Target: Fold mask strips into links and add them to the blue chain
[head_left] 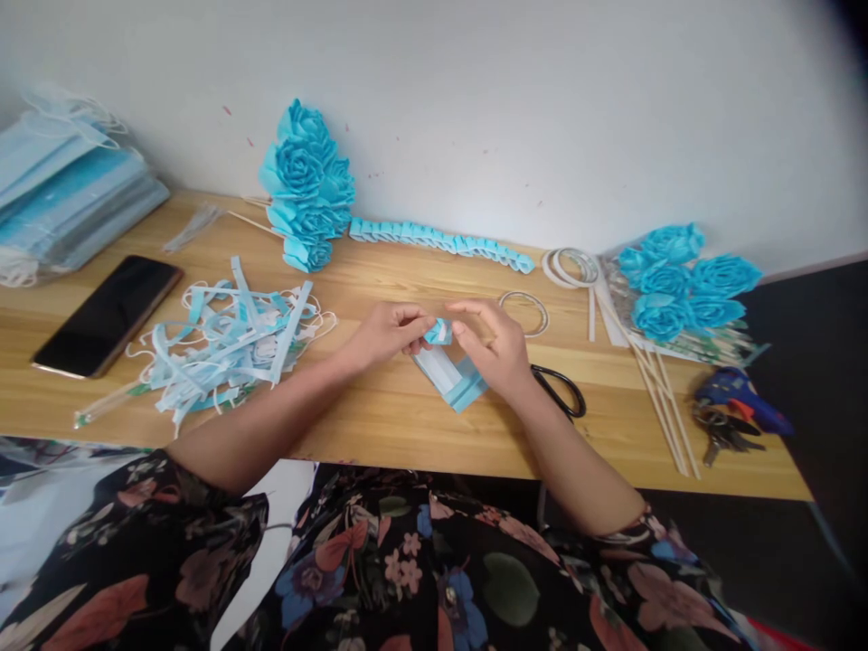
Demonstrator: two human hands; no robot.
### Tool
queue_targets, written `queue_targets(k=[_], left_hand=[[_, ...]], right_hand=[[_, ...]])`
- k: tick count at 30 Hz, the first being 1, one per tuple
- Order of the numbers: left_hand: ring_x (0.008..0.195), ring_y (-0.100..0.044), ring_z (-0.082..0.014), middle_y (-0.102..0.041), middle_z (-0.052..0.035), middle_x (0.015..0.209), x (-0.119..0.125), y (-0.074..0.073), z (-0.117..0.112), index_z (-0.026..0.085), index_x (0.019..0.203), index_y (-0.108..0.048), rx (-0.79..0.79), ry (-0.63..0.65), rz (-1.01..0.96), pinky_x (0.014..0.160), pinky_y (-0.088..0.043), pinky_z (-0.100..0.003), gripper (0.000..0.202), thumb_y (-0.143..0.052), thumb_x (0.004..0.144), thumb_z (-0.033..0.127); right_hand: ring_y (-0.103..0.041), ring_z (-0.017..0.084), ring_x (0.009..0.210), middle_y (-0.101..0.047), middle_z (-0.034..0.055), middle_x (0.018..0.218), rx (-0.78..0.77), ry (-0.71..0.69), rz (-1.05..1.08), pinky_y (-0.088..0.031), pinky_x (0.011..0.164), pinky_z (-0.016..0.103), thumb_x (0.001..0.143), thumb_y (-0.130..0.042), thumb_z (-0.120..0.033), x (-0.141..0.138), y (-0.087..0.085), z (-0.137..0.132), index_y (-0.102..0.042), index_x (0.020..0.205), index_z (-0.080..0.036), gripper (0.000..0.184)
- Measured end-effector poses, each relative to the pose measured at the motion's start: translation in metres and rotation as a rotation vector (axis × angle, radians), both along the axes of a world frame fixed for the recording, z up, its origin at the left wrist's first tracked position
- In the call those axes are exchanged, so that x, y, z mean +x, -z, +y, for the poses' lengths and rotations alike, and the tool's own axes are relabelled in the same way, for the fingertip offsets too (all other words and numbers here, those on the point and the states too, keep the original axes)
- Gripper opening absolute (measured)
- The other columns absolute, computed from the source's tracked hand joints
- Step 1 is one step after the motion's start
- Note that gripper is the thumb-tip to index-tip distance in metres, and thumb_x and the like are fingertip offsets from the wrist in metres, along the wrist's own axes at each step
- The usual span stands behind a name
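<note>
Pinching folded blue fabric (439,333), bare hands (397,330) close, ruffled blue roses (302,172)

No readable lettering, brand or number appears on the desk (407,443) or the wall (461,117) behind it.
The phone (108,315) lies with its screen dark, showing no legible characters; any print on the bagged masks (74,203), the tape roll (591,269) or the bunch of keys (729,436) is too small or blurred to make out, and scattered red marks (227,110) on the wall form no legible sign.
</note>
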State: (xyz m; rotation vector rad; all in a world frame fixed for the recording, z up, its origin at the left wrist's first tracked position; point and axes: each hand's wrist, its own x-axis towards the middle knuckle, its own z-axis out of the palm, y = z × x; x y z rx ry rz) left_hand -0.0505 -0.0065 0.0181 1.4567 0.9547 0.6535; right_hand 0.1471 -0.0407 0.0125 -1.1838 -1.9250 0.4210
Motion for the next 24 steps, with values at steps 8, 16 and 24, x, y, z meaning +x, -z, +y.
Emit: queue_targets(k=[8,16,24], left_hand=[[0.057,-0.052,-0.0093,-0.056,0.0008,0.06,0.002,0.0,-0.003,0.015,0.07,-0.058,0.103,-0.004,-0.058,0.056,-0.042,-0.022,0.039,-0.058,0.086,0.051],[0.06,-0.047,-0.008,-0.054,0.0027,0.067,0.006,0.007,-0.006,0.014,0.075,-0.059,0.092,0.011,-0.084,0.057,-0.038,-0.022,0.025,-0.067,0.078,0.038],[0.06,-0.052,-0.0088,-0.059,0.0005,0.068,0.005,0.007,-0.005,0.015,0.076,-0.061,0.094,-0.076,-0.143,0.06,-0.044,-0.023,0.032,-0.065,0.082,0.046]], right_hand=[[-0.065,0.017,0.083,-0.069,0.0002,0.089,-0.17,0.029,0.102,-0.053,0.083,0.035,0.084,-0.062,-0.023,-0.004,0.001,-0.001,-0.065,0.115,-0.025,0.031],[-0.064,0.017,0.082,-0.066,-0.0001,0.086,-0.267,-0.013,0.282,-0.053,0.082,0.036,0.085,-0.063,-0.027,-0.005,0.003,0.0,-0.062,0.118,-0.025,0.034],[-0.063,0.015,0.079,-0.063,-0.0017,0.082,-0.3,-0.055,0.291,-0.052,0.079,0.033,0.086,-0.061,-0.026,-0.002,0.004,0.0,-0.061,0.121,-0.025,0.034]])
